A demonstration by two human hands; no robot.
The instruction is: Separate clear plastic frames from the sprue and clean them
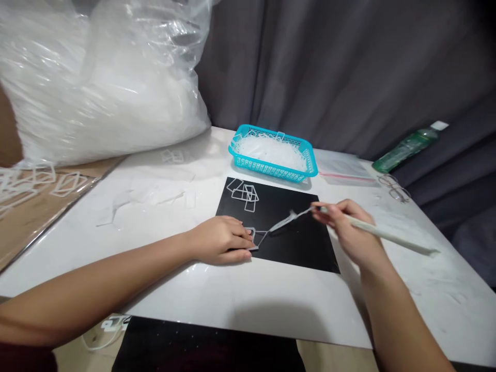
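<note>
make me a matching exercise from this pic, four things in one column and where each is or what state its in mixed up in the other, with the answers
1. left hand
2. right hand
3. blue basket
4. green bottle

A. near the eyeglasses
B. gripping a slim pale tool
C. over the left part of the black sheet
D. filled with white bits

Pairs: 1-C, 2-B, 3-D, 4-A

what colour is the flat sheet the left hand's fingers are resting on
The sheet is black; it shows best in the head view.
</note>
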